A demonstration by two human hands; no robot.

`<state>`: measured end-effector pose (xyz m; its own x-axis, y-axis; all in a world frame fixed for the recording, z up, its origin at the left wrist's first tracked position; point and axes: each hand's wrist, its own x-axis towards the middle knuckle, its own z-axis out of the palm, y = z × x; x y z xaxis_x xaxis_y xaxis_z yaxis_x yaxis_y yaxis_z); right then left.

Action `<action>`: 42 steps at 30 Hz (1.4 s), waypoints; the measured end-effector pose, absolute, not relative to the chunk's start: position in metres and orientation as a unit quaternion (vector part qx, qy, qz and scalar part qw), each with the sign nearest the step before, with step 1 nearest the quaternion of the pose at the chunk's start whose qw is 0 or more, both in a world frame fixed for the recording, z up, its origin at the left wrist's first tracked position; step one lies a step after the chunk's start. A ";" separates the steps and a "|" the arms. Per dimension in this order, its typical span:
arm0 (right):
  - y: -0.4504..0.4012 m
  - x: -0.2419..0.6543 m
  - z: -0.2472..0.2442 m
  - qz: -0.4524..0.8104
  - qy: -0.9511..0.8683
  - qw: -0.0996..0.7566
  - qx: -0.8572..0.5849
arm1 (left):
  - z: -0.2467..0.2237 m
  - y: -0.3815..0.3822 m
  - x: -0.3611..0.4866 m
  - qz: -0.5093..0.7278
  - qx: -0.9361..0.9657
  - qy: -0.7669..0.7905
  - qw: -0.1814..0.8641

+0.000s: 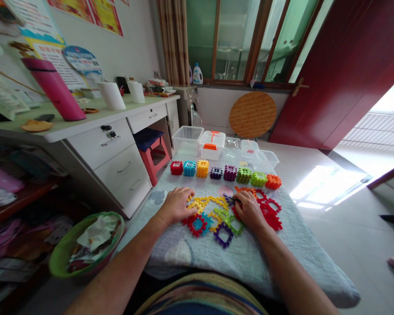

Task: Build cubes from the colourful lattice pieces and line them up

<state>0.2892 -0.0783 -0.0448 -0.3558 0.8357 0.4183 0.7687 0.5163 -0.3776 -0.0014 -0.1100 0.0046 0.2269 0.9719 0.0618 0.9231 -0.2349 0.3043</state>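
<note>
My left hand (176, 204) curls over the left edge of a loose pile of toothed plastic building tiles. Its thumb and fingers close around a yellow tile (197, 205). My right hand (250, 209) is on the right of the pile, fingers bent down beside a purple tile (229, 199); what lies under them is hidden. Between the hands are a green tile (236, 225), a dark purple square frame (223, 235) and a red frame (197, 225) overlapping blue. More red tiles (272, 216) lie outside my right hand.
Behind the pile stands a row of single-colour tile blocks, including a yellow block (202, 169) and an orange block (273, 181). Farther back are clear plastic boxes, one with an orange-latched lid (212, 145). A desk (101, 140) and green basket (57, 258) are left.
</note>
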 end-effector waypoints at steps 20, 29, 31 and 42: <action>-0.078 0.290 -0.047 0.054 -0.822 0.289 -0.489 | 0.001 -0.132 0.021 0.098 0.758 0.641 0.068; -0.079 0.290 -0.045 0.055 -0.822 0.288 -0.489 | 0.014 -0.118 -0.006 0.132 0.697 0.704 0.033; -0.079 0.290 -0.046 0.057 -0.822 0.288 -0.488 | 0.014 -0.111 -0.008 0.123 0.682 0.721 0.008; -0.078 0.290 -0.046 0.058 -0.822 0.291 -0.486 | -0.004 -0.097 0.005 0.056 0.674 0.736 -0.017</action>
<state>0.2905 -0.0783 -0.0465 -0.3576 0.8334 0.4214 0.7656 0.5200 -0.3786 0.0050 -0.0969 -0.0036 -0.0900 0.9908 0.1009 0.9946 0.0842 0.0601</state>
